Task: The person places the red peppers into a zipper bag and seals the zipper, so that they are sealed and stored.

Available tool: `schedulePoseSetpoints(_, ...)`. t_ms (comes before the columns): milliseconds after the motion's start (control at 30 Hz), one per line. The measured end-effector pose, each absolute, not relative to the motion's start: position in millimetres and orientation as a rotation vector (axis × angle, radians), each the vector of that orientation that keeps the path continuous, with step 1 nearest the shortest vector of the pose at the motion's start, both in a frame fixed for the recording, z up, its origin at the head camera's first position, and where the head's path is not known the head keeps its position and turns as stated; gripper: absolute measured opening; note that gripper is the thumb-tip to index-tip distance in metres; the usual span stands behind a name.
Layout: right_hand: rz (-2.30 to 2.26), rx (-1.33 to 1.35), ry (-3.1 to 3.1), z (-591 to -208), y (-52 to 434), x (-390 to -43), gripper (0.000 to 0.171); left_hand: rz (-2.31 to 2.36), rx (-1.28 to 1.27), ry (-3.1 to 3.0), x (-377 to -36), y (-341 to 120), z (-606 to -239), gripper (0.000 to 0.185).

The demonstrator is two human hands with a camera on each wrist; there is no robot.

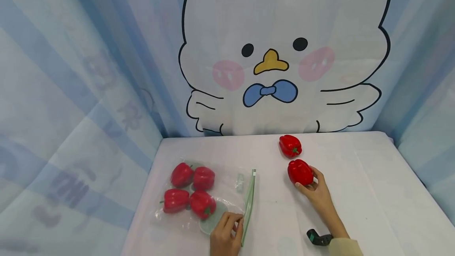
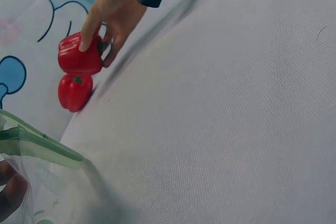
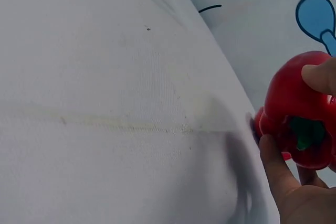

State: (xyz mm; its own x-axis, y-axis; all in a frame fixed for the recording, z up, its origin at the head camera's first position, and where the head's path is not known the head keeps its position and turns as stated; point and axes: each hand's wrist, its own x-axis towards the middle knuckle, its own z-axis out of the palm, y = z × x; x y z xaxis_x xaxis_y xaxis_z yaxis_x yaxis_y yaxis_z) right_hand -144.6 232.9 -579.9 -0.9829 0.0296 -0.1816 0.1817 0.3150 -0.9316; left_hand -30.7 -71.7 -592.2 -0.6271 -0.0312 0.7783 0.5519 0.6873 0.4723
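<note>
Far left and behind: blue striped backdrop [image 1: 71, 102] with a cartoon chick print [image 1: 281, 50]. White tablecloth [image 1: 355, 192] over the table.

Near left: clear zip bag [image 1: 213, 196] lying flat, green zip strip [image 1: 250, 200] on its right edge, mouth facing right. Four red peppers inside [image 1: 192, 193], bunched in two pairs, touching one another.

Left hand [image 1: 225, 236] at the near edge of the bag mouth, fingers curled and pinching the bag film beside the zip strip. Only a dark blur of fingers in the left wrist view, so grip depth unclear.

Right of centre: right hand [image 1: 316, 192] wrapped around a red pepper [image 1: 300, 172], thumb on top, fingers under and behind, stem end toward the palm per the right wrist view. Firm hold; pepper at table level, lifted or resting cannot tell. Black wrist strap [image 1: 318, 238] near the sleeve.

Just beyond: second loose pepper [image 1: 290, 145], on the cloth near the backdrop, apart from the held one in the head view.

Risks, judged:
- Bag mouth looks nearly flat, held at one point only; pepper likely to snag on the zip strip or push the bag away.
- Glossy pepper skin, possible slip from the fingers.
- Crowding near the mouth could block entry or roll a pepper out.
- Far pepper could get knocked and roll.
</note>
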Motion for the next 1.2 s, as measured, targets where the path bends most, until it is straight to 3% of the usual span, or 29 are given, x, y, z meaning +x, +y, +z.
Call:
schedulePoseSetpoints(733,-1.916,-0.038,2.320,-587,190,-119,0.090,-0.934,-0.398,-2.051,-32,-70,-585,0.028)
schedulePoseSetpoints(1200,-1.849,-0.176,2.421,-584,165,-105,0.089,-0.926,-0.410,-2.033,-33,-71,-582,0.021)
